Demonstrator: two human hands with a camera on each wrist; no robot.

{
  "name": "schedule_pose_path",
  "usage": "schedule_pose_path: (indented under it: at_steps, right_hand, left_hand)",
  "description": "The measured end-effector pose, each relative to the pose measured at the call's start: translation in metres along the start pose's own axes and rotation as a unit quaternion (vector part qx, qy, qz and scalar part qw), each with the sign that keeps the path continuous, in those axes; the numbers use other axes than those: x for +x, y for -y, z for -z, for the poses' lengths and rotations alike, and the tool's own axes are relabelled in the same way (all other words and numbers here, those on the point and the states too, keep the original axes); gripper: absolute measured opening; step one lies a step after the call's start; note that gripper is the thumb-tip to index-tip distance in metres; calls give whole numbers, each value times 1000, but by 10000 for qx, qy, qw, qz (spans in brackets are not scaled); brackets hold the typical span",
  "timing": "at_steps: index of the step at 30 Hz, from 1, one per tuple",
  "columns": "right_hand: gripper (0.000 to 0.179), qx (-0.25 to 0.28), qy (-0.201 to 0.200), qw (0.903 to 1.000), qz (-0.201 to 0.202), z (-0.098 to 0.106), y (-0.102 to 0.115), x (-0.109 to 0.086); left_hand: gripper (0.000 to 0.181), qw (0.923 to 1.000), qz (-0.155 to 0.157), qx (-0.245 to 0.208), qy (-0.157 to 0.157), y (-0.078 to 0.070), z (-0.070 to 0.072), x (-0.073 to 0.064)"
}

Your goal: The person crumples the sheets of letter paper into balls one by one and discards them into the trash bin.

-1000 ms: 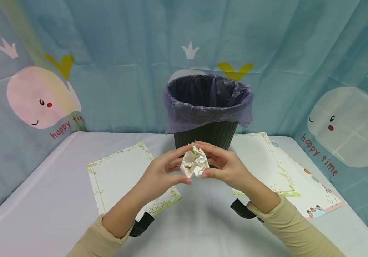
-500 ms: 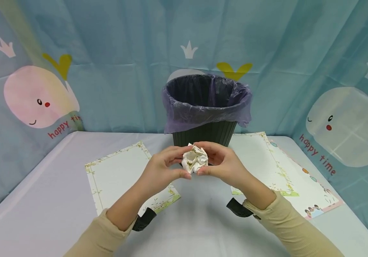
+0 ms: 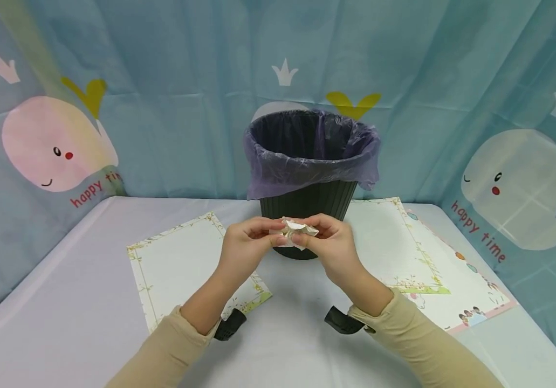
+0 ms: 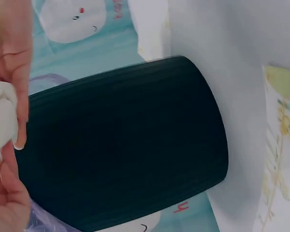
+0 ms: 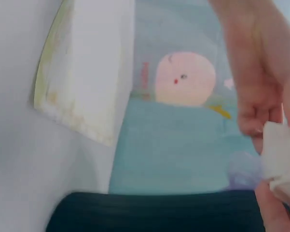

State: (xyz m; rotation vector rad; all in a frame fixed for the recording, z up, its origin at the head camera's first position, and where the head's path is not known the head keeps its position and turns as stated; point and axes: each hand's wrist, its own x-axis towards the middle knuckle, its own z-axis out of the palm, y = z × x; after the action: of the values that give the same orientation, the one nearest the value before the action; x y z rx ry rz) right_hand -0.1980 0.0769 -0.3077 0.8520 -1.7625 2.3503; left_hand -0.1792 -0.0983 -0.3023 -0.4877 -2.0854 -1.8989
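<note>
A crumpled ball of white paper (image 3: 299, 230) is held between both hands, in front of the trash can. My left hand (image 3: 245, 248) grips its left side with thumb and fingers. From the other side my right hand (image 3: 332, 249) pinches it, the thumb lying across its front. At the edge of the left wrist view the wadded paper (image 4: 2, 116) shows between fingers. In the right wrist view a flat fold of the paper (image 5: 280, 152) sticks out from the grip. The palms are mostly hidden.
Behind the hands stands a dark ribbed trash can (image 3: 302, 200) lined with a purple bag (image 3: 307, 175). A bordered sheet (image 3: 180, 258) lies at left. On the right, one sheet (image 3: 384, 242) overlaps another, pink-edged sheet (image 3: 462, 285). A printed blue curtain (image 3: 185, 145) hangs behind.
The hands have drawn closer together and slightly up, squeezing the paper ball flatter. The forearms have moved inward; the can and sheets stay put.
</note>
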Motion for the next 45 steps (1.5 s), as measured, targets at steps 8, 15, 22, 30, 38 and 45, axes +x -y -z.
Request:
schedule_pose_path:
  at_steps: [8, 15, 22, 30, 38, 45]
  right_hand:
    - [25, -513, -757, 9956, -210, -6, -2, 3]
    - [40, -1195, 225, 9850, -1224, 2, 14, 0]
    - [50, -833, 454, 9903, -1013, 12, 21, -3]
    - [61, -613, 611, 9937, -712, 25, 27, -9]
    - [63, -567, 698, 9945, -536, 30, 31, -12]
    - [67, -591, 812, 9948, -177, 33, 33, -17]
  left_hand:
    - [15, 9954, 849, -257, -350, 4, -9, 12]
    - [31, 9947, 1019, -122, -73, -1, 6, 12]
    - [42, 9929, 655, 805, 590, -20, 20, 13]
    - [43, 9963, 14, 682, -528, -49, 38, 46]
    - [65, 9964, 526, 385, -536, -59, 43, 86]
    - [76, 9921, 1195, -67, -383, -56, 41, 115]
